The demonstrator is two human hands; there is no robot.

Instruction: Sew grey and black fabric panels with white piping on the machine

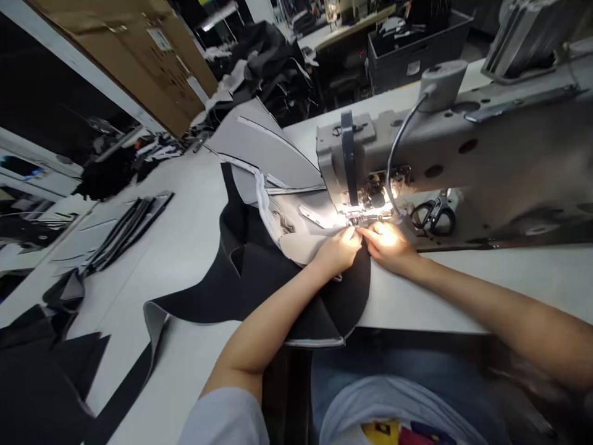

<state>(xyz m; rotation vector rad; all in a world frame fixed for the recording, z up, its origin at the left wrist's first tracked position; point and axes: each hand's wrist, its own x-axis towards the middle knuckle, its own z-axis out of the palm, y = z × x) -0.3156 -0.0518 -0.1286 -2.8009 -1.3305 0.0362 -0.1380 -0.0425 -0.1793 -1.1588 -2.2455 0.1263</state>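
A large piece of black fabric (259, 259) with a grey backing lies across the white table, its far edge under the head of a sewing machine (352, 161). My left hand (340, 250) is closed on the fabric's edge just in front of the lit needle area. Close beside it, my right hand (386, 244) has its thumb and index finger pressed together at the same edge, by the presser foot. The stitching point itself is partly hidden by my fingers and the glare. A grey panel (273, 145) with white seam lines rises behind the black part.
Black-handled scissors (435, 213) lie under the machine arm. Stacked dark strips (127, 232) and black cut pieces (41, 377) are on the table at left. A cardboard box (134, 55), a fabric heap (273, 68) and a grey crate (412, 52) stand behind.
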